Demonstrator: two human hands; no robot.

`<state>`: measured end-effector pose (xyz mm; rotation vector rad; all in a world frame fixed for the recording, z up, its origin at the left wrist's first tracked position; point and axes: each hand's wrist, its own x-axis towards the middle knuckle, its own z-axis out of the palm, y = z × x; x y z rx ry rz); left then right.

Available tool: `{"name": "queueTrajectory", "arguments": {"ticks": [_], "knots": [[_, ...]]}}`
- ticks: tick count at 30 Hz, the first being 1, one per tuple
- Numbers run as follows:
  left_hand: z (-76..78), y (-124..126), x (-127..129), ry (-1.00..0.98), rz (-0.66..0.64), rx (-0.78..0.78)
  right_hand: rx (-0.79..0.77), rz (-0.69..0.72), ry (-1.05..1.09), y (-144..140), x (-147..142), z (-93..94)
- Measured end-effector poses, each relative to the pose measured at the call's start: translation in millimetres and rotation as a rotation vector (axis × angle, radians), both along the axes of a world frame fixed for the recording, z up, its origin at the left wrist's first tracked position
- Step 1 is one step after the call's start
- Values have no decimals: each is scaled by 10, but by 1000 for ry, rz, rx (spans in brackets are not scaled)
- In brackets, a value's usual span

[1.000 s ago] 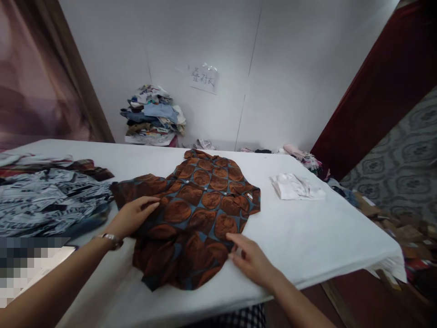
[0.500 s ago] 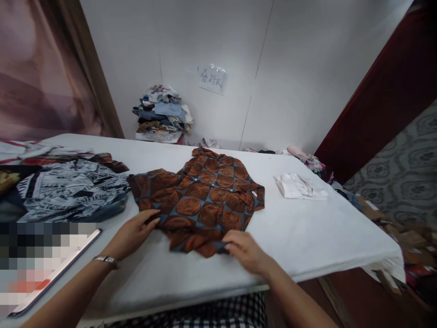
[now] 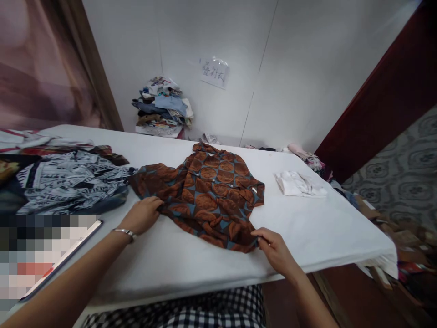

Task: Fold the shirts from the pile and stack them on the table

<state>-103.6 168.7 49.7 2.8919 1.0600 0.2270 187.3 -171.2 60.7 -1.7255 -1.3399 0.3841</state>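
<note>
A brown and blue patterned short-sleeved shirt (image 3: 211, 187) lies spread on the white-covered table (image 3: 307, 237), its collar toward the wall and its hem toward me. My left hand (image 3: 145, 215) is closed on the left edge of the shirt, below the sleeve; a metal bracelet circles that wrist. With thumb and fingers, my right hand (image 3: 273, 248) pinches the right corner of the hem. Between the hands the lower cloth is wrinkled, and the hem curves toward me. A small white label shows on the right sleeve.
A folded white garment (image 3: 299, 183) lies to the right. Heaped clothes (image 3: 75, 182) cover the left side, with a partly blurred flat device (image 3: 68, 255) in front. A tall clothes stack (image 3: 164, 107) stands by the wall, below a paper sign (image 3: 214, 73).
My right hand has moved right with the hem corner, drawing the lower edge out wider. My left hand has shifted slightly up, still at the left edge.
</note>
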Motion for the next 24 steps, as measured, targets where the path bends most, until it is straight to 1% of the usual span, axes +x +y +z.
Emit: {"name": "queueTrajectory", "arguments": {"ticks": [1, 2, 3, 4, 5, 6, 7, 8, 9, 12, 13, 14, 16, 18, 21, 24], "knots": [[77, 9, 2, 24, 15, -2, 27, 18, -6, 8, 9, 37], [158, 7, -5, 30, 31, -5, 72, 5, -1, 6, 43, 86], [238, -10, -21, 11, 42, -7, 138, -49, 14, -6, 101, 145], [312, -43, -45, -28, 45, -12, 220, -145, 31, -27, 178, 206], [374, -91, -77, -77, 37, -24, 311, -272, 43, -57, 266, 264], [422, -150, -114, -130, 24, -42, 398, -403, 46, -89, 353, 311], [452, -217, -155, -178, 8, -66, 463, -505, 39, -121, 430, 344], [463, -284, -197, -216, -7, -99, 483, -553, 26, -148, 489, 359], [458, -347, -239, -246, -20, -134, 454, -540, 13, -167, 525, 356], [375, -468, -348, -298, -26, -191, 237, -330, -26, -173, 502, 250], [338, -482, -380, -297, -25, -194, 198, -296, -45, -164, 464, 197], [303, -484, -410, -290, -22, -190, 189, -296, -70, -155, 418, 141], [249, -469, -466, -270, 1, -159, 217, -350, -138, -147, 317, 36], [228, -452, -511, -272, 57, -103, 221, -383, -224, -161, 220, -53], [276, -469, -535, -304, 213, -37, 204, -423, -334, -218, 101, -174], [385, -534, -503, -325, 367, -44, 119, -448, -361, -283, 13, -297]]}}
